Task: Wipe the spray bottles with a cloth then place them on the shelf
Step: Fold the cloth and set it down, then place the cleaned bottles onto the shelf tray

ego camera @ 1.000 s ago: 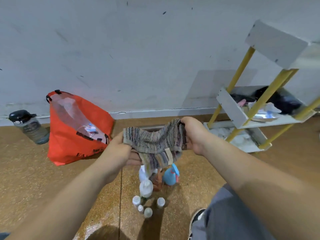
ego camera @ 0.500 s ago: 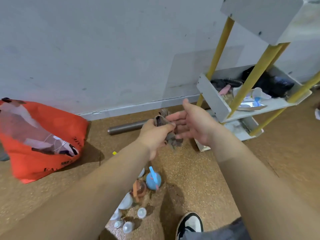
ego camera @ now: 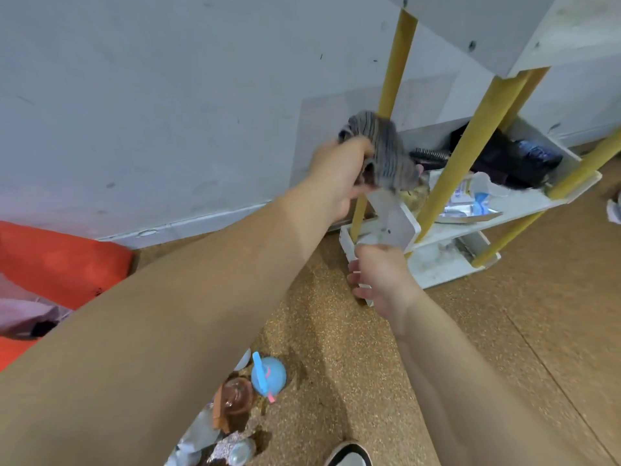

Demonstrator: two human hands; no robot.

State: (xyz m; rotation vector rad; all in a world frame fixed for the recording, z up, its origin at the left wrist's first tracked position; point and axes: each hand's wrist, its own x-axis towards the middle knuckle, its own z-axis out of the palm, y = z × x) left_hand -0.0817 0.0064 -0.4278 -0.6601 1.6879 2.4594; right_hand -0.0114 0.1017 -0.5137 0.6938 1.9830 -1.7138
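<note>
My left hand (ego camera: 336,173) grips a bunched grey striped cloth (ego camera: 383,146) against the left end of the shelf's (ego camera: 537,200) middle tier. My right hand (ego camera: 379,277) hangs lower with loosely curled fingers and holds nothing. It is just under that tier's white end panel (ego camera: 391,220) and in front of the bottom tier's edge. Several spray bottles stand on the floor near my feet: a blue one (ego camera: 268,371), an amber one (ego camera: 235,395) and clear ones (ego camera: 235,449).
The shelf has yellow posts (ego camera: 396,68) and white tiers. Its middle tier holds a black bundle (ego camera: 517,159), a brush and plastic packets. A red bag (ego camera: 57,260) lies at the left by the wall. My shoe (ego camera: 349,455) is at the bottom edge.
My right hand has let go of the cloth and dropped toward the shelf's lower end. My left hand has carried the bunched cloth up and right to the middle tier. The view has swung right.
</note>
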